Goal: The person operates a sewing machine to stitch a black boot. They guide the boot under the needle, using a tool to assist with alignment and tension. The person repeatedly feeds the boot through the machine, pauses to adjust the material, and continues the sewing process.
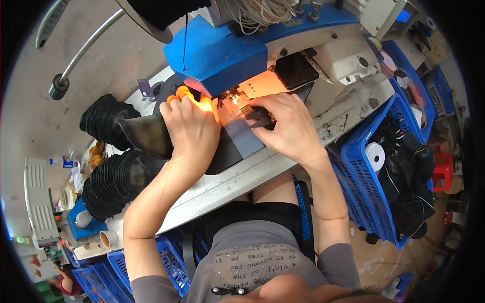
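Observation:
My left hand (191, 129) is closed, its fingers curled at the left of a lit sewing machine needle area (235, 99). Bright orange, rounded shapes (184, 93) show at its fingertips; whether these are finger covers or handles I cannot tell, and what the fingers grip is hidden. A dark, curved fabric piece (146, 134) lies beside that wrist, partly behind it. Just right of the needle, my right hand (288, 126) pinches a black folded strip (258, 117) between thumb and fingers. The blue machine head (217, 55) stands over the work.
Stacked black fabric pieces (118, 177) lie left of my left arm. A black phone-like slab (295, 70) rests on the machine bed. To the right stands a blue crate (353, 156) with black goods and a white spool (375, 155). A thread spool (151, 20) hangs above left.

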`<state>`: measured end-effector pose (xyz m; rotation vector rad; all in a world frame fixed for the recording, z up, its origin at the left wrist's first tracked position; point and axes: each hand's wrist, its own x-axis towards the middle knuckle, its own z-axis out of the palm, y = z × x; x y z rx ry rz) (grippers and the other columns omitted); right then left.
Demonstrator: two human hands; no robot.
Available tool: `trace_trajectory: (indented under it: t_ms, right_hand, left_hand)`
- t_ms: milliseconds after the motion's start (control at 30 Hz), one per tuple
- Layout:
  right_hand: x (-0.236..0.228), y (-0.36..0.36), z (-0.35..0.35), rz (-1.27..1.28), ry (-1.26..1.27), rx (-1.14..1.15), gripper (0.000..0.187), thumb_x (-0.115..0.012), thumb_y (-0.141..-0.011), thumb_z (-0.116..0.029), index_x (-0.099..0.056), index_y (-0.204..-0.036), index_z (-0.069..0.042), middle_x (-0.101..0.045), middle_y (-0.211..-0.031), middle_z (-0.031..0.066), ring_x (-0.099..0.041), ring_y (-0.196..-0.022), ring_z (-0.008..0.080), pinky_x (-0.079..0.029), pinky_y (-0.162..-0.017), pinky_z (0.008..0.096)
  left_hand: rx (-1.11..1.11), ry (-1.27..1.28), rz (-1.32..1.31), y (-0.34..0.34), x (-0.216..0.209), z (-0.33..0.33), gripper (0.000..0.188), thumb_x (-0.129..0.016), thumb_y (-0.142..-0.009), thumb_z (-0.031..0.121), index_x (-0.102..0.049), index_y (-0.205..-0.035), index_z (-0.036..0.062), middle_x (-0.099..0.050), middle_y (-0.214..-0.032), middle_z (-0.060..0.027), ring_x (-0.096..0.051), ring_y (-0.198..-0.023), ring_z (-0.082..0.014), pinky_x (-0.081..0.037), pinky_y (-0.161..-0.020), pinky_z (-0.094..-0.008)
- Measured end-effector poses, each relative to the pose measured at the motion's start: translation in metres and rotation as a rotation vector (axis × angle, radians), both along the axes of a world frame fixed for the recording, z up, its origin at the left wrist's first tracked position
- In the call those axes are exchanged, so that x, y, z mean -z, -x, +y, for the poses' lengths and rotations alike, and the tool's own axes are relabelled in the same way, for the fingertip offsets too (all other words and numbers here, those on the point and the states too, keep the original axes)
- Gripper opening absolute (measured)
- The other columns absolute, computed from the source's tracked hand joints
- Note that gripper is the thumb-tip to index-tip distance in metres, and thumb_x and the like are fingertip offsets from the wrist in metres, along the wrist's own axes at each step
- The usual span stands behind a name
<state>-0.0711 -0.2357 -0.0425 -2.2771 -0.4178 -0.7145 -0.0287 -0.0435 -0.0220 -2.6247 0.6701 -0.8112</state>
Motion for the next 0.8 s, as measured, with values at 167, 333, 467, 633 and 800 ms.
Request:
trace_trajectory:
  t_ms: [167, 333, 467, 633, 800]
  right_hand:
    - [-0.014, 0.010, 0.002, -0.004, 0.105, -0.047, 0.032, -0.067, -0.076, -0.008, -0.060, -0.107, -0.004, -0.061, -0.086, 0.0105, -0.062, -0.080, 0.0305, -0.049, -0.076, 0.0394]
    - [-0.019, 0.016, 0.018, 0.018, 0.356, 0.095, 0.023, -0.062, -0.083, -0.011, -0.061, -0.103, -0.001, -0.062, -0.081, 0.0089, -0.064, -0.075, 0.0244, -0.053, -0.062, 0.0358]
    - [-0.018, 0.007, 0.027, 0.110, 0.419, 0.131, 0.019, -0.060, -0.084, -0.013, -0.062, -0.099, -0.001, -0.064, -0.076, 0.0117, -0.067, -0.067, 0.0258, -0.053, -0.056, 0.0356]
    - [-0.010, -0.005, 0.036, 0.144, 0.415, 0.162, 0.017, -0.062, -0.086, -0.019, -0.065, -0.094, -0.005, -0.065, -0.068, 0.0113, -0.067, -0.061, 0.0289, -0.052, -0.053, 0.0377]
    - [-0.001, -0.001, 0.029, 0.003, 0.157, 0.210, 0.017, -0.066, -0.084, -0.021, -0.068, -0.095, -0.007, -0.066, -0.069, 0.0093, -0.066, -0.058, 0.0284, -0.051, -0.051, 0.0372]
  left_hand:
    - [-0.007, 0.026, -0.039, 0.000, 0.003, 0.010, 0.027, -0.061, -0.090, 0.034, -0.069, -0.081, 0.0094, -0.052, -0.068, -0.0088, -0.052, -0.068, -0.0265, -0.036, -0.069, -0.0405]
    - [-0.082, 0.040, 0.071, 0.016, -0.004, 0.012, 0.028, -0.061, -0.090, 0.037, -0.069, -0.090, 0.0106, -0.054, -0.071, -0.0088, -0.054, -0.069, -0.0255, -0.037, -0.072, -0.0398]
    - [-0.118, 0.022, 0.143, 0.023, -0.009, 0.010, 0.034, -0.060, -0.091, 0.036, -0.069, -0.119, 0.0187, -0.056, -0.076, -0.0127, -0.056, -0.068, -0.0271, -0.038, -0.069, -0.0395]
    - [-0.116, 0.040, 0.239, 0.030, -0.012, 0.012, 0.036, -0.059, -0.092, 0.035, -0.067, -0.122, 0.0174, -0.058, -0.083, -0.0160, -0.058, -0.074, -0.0297, -0.037, -0.070, -0.0402]
    - [0.091, 0.174, 0.283, 0.056, -0.013, 0.029, 0.038, -0.060, -0.091, 0.028, -0.062, -0.126, 0.0130, -0.056, -0.120, -0.0301, -0.056, -0.109, -0.0389, -0.039, -0.091, -0.0444]
